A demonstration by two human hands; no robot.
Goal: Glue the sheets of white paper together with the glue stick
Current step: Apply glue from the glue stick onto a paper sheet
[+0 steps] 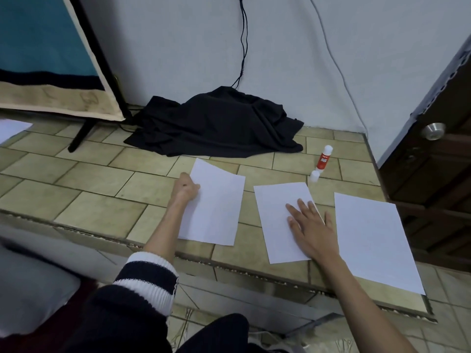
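Note:
Three white sheets lie on a tiled counter [89,207]. My left hand [184,189] pinches the left edge of the left sheet [216,207], whose far corner curls up slightly. My right hand [309,225] rests flat, fingers spread, on the right half of the middle sheet [277,212]. The right sheet [374,238] lies untouched near the counter's right end. A red and white glue stick [324,159] stands upright beyond the middle sheet, with its white cap [314,176] off and lying next to it.
A heap of black cloth [216,123] sits against the wall, with cables running up from it. A framed panel on a black stand [51,67] leans at the far left, another paper [11,128] by it. A dark door with a knob [432,131] is on the right.

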